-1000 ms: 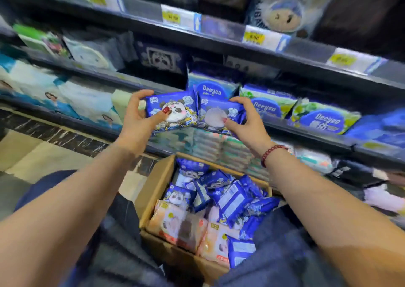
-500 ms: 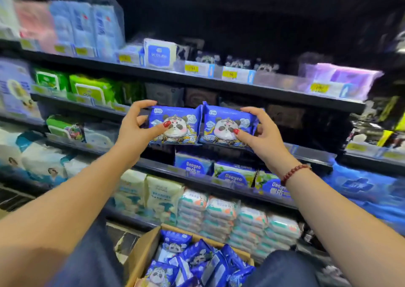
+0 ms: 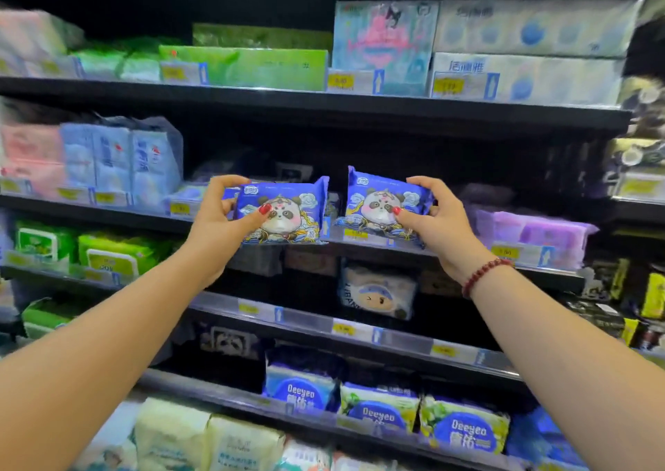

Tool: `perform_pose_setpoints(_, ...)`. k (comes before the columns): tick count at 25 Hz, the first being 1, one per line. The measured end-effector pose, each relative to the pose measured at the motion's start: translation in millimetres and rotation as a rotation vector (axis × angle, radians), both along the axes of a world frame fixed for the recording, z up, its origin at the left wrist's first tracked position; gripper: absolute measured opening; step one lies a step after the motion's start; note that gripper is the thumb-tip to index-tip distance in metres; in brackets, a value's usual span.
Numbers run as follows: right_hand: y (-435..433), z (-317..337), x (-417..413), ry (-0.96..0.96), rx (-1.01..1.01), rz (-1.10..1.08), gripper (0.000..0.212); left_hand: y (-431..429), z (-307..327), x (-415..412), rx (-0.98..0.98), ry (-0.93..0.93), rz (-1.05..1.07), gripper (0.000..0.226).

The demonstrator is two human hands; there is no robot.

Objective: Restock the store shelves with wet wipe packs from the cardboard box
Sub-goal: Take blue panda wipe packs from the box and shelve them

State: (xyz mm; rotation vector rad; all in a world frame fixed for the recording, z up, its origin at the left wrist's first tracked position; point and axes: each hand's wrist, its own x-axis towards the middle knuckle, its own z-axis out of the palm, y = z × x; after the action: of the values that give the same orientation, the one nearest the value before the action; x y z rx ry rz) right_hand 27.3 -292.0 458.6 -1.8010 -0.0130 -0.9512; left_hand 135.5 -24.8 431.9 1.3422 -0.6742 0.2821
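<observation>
My left hand (image 3: 212,226) grips a blue wet wipe pack with a panda picture (image 3: 288,215), thumb on its front and fingers over its top edge. My right hand (image 3: 439,222) grips a second blue panda pack (image 3: 378,200) the same way. Both packs are upright and side by side, raised in front of the dark middle shelf (image 3: 360,244), level with its price-tag rail. A small gap separates the two packs. The cardboard box is out of view.
Purple packs (image 3: 532,233) lie on the same shelf to the right, pale blue packs (image 3: 118,161) stand to the left. Green boxes (image 3: 252,64) and white tissue boxes (image 3: 529,53) fill the shelf above. Deeyeo packs (image 3: 381,409) sit lower down.
Both hands have lifted the two panda packs from above the box up to the middle shelf. My view has tilted upward, so the cardboard box has dropped out of sight.
</observation>
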Motion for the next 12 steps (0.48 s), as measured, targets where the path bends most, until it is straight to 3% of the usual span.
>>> perform_pose_setpoints(12, -9.4, 36.5, 164.3, 0.224, -0.185, -0.175, 0.055, -22.5, 16.0, 114.7, 0.059, -0.031, 0.027, 0.035)
